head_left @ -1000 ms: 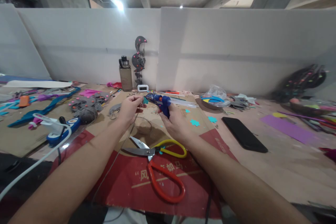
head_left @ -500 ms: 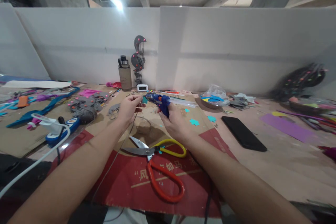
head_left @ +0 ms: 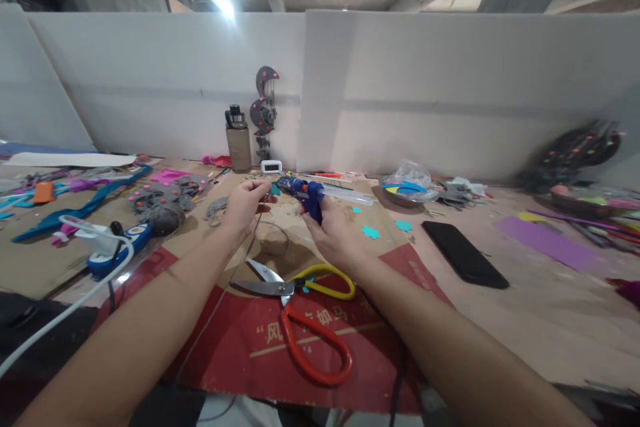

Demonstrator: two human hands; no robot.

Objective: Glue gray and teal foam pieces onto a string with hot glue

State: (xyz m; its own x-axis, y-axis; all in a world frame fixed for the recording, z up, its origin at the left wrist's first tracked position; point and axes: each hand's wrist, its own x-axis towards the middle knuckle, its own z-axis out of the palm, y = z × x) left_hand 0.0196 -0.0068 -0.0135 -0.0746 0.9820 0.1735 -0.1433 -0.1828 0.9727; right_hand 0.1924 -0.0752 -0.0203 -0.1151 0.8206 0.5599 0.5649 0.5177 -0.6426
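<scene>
My right hand (head_left: pixel 330 227) is wrapped round a blue hot glue gun (head_left: pixel 314 200), with a clear glue stick (head_left: pixel 347 195) poking out of its back end. Its nozzle points left, toward my left hand (head_left: pixel 250 205). The fingers of that hand pinch a small teal cutout (head_left: pixel 275 189) close to the nozzle, and a thin grey cord (head_left: pixel 256 230) hangs down below them. Whether nozzle and cutout touch, I cannot tell. Nearer to me, open scissors (head_left: pixel 287 290) with one yellow and one red handle lie on red printed cardboard (head_left: pixel 240 353).
Teal flower-like cutouts (head_left: pixel 371 233) and a black phone (head_left: pixel 465 255) lie to the right. A blue power strip (head_left: pixel 117 250) with a white cable sits left, beside a grey yarn ball (head_left: pixel 163 219). Behind stand a bottle (head_left: pixel 239 143), a small white clock (head_left: pixel 271 167) and a plastic-wrapped bowl (head_left: pixel 407 187).
</scene>
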